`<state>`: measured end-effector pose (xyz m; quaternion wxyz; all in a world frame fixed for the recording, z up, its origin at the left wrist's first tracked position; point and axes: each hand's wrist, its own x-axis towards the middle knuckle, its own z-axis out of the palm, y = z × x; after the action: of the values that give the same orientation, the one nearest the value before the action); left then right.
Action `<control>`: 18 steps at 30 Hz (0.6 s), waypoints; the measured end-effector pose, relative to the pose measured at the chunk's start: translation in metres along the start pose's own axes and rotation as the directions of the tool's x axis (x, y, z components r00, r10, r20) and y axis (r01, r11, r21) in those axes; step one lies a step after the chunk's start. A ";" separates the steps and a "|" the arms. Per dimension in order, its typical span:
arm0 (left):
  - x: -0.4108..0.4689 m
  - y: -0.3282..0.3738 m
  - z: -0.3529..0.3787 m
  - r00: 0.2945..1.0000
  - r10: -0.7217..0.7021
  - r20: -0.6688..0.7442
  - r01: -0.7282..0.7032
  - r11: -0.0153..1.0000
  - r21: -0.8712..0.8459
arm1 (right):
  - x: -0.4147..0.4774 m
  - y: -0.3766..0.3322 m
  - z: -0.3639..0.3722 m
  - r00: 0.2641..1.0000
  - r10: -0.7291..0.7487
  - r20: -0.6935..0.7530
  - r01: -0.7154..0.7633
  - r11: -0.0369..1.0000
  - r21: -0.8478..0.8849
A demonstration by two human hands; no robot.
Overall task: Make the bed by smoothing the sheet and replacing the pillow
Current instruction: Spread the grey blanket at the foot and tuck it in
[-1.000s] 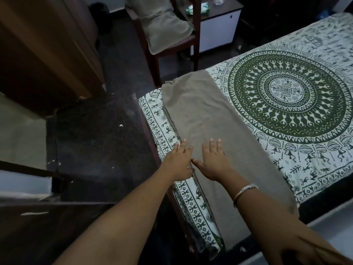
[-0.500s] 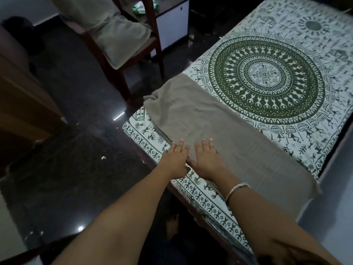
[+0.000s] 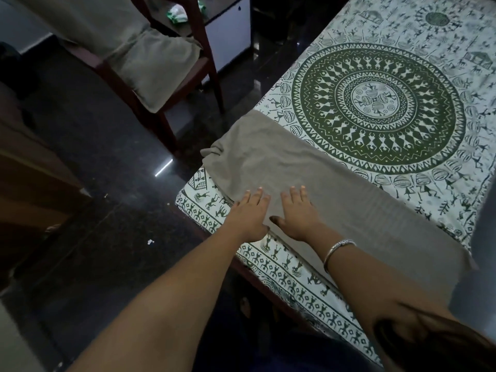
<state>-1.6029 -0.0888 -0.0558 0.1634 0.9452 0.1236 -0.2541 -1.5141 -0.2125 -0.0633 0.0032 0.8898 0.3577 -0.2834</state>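
Fingers (image 3: 259,196) of left hand (image 3: 248,220) straight and spread, pressed flat on near edge of long plain taupe cloth strip (image 3: 335,191); nothing gripped. Right hand (image 3: 298,220) alongside, fingers (image 3: 293,196) likewise extended, palm down on same cloth, thumb close to left hand. Thin silver bangle (image 3: 338,247) on right wrist

White cotton sheet with dark green mandala print (image 3: 375,108) spread over bed (image 3: 241,264), figured border hanging at near side; looks largely flat. Taupe strip lies across its near end, bunched at far-left corner

Soft taupe pillow-like bundle (image 3: 150,65) sits on dark wooden chair (image 3: 212,73), well apart from bed across glossy black floor (image 3: 94,170); cannot confirm it is the pillow

Judgement: smoothing step in hand, pillow not yet replaced. Next move calls for palms sweeping apart along strip, light even pressure, working out bunched corner; then fetching the bundle from chair
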 end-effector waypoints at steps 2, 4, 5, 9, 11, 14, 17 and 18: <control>0.012 -0.012 -0.003 0.999 0.028 0.047 -0.029 0.999 0.024 | 0.015 -0.005 0.001 1.000 0.025 0.005 -0.025 1.000 0.015; 0.029 -0.029 -0.006 0.992 0.067 0.105 -0.073 0.996 0.052 | 0.030 -0.011 0.004 0.998 0.055 0.031 -0.057 0.997 0.045; 0.039 -0.037 -0.011 0.987 0.093 0.130 -0.103 0.992 0.070 | 0.039 -0.013 0.005 0.996 0.081 0.033 -0.083 0.995 0.062; 0.086 -0.075 -0.024 0.945 0.231 0.234 -0.266 0.955 0.130 | 0.077 -0.034 0.012 0.976 0.214 0.033 -0.217 0.967 0.132; 0.109 -0.099 -0.028 0.921 0.284 0.265 -0.333 0.928 0.164 | 0.100 -0.050 0.019 0.958 0.281 0.051 -0.285 0.935 0.208; 0.136 -0.135 -0.025 0.895 0.317 0.315 -0.383 0.907 0.175 | 0.131 -0.076 0.040 0.940 0.332 0.084 -0.342 0.892 0.296; 0.157 -0.164 -0.012 0.872 0.355 0.338 -0.430 0.885 0.181 | 0.156 -0.096 0.065 0.932 0.357 0.071 -0.358 0.869 0.342; 0.163 -0.172 -0.005 0.865 0.366 0.342 -0.444 0.876 0.186 | 0.164 -0.101 0.074 0.929 0.366 0.061 -0.363 0.863 0.351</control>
<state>-1.5180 0.0953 -0.1792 0.1056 0.9139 -0.1395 -0.3663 -1.5202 -0.0489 -0.1885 -0.1061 0.9279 0.1259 -0.3345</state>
